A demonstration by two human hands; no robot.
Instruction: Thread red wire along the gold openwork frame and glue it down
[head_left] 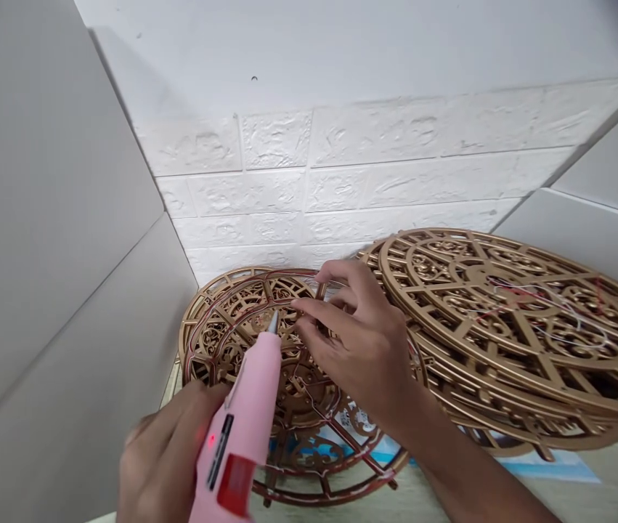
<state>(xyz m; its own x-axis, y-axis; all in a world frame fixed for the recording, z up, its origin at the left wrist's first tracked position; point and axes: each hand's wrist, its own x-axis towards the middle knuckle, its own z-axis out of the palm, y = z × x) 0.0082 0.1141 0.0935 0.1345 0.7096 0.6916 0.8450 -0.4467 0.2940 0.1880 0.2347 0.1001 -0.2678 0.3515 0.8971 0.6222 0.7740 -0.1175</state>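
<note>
My left hand [170, 450] is wrapped round a pink hot glue gun [251, 396] with a red panel and a lit red light. Its metal nozzle [274, 322] points up and away, over the inner ring of a round openwork frame [341, 497]. The frame leans against others and has reddish backs and thin wire along its rings. My right hand [360, 341] reaches over the frame from the right. Its thumb and index fingertip come together at the inner ring near the nozzle. Whatever lies between them is too small to make out.
Gold openwork discs [510, 305] lie stacked on the right, with loose white and red wires [575, 319] on top. Another gold disc [221, 283] stands behind the frame. White brick-pattern wall [374, 138] rises behind, and a grey panel [63, 240] bounds the left. Blue-and-white plastic [553, 465] lies beneath.
</note>
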